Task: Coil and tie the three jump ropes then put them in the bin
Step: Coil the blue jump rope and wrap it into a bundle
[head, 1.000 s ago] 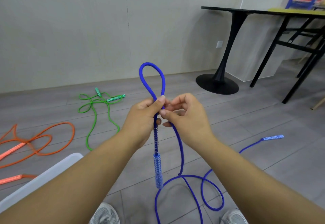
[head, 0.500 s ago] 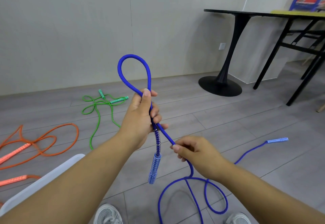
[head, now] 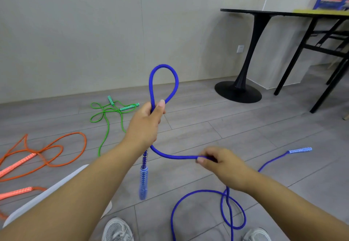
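Note:
My left hand (head: 146,125) grips the blue jump rope (head: 164,82) where a loop stands up above my fist. One blue handle (head: 143,180) dangles below that hand. Lower and to the right, my right hand (head: 221,162) pinches the same rope, which runs slack between the two hands. The rest of the blue rope curls on the floor, ending at its other handle (head: 300,150) on the right. A green jump rope (head: 107,114) lies loose on the floor by the wall. An orange jump rope (head: 47,151) sprawls at the left. The white bin (head: 54,189) shows its rim under my left forearm.
A black pedestal table (head: 245,51) stands at the back right, with a black-framed table (head: 324,38) beside it. My two white shoes (head: 117,230) are at the bottom edge. The floor is grey planks and a pale wall runs behind.
My right hand slid down the blue rope, away from my left hand, then out to the right. The left hand kept the loop and the dangling handle swung.

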### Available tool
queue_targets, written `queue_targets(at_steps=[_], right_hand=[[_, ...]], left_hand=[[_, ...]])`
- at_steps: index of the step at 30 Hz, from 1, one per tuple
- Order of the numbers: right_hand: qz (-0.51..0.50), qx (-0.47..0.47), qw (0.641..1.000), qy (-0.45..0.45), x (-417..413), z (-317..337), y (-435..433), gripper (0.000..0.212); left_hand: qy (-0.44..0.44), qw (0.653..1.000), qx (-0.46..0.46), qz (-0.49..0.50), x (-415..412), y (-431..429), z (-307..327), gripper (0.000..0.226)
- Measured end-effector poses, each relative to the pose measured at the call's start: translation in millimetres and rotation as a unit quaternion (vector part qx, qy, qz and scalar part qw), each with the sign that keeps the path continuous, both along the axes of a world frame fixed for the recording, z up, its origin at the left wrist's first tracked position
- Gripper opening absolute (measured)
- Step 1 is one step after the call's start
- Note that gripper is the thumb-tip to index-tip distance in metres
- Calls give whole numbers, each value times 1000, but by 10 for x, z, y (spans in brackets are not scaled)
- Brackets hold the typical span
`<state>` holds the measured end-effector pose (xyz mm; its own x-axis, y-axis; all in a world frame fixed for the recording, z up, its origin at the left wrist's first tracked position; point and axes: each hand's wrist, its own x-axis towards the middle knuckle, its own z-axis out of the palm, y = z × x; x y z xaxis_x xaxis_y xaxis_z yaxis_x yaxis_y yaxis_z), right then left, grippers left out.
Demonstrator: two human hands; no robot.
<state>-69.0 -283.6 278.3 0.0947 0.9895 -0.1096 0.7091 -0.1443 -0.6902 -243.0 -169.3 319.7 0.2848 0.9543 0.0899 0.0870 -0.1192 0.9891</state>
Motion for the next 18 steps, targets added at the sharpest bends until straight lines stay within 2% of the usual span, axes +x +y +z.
queue_targets(at_steps=[4,8,12,16,18], right_hand=[[-51,127,988,70,-3,233,72,10],[-131,199,968,82,-65,423,148,12],[-111,247,957,106,-123,569,213,7],[-109,283,949,90,-28,674,213,18],[-145,307,940,45,9,694,200,24]], left_hand=[[61,998,30,-15,17,-24,-66,32],[89,993,33,-63,80,-127,-65,33],[149,981,55,-112,138,-253,-72,32],[195,962,59,-182,141,-363,-40,29],[191,958,59,-205,140,-385,-17,33]])
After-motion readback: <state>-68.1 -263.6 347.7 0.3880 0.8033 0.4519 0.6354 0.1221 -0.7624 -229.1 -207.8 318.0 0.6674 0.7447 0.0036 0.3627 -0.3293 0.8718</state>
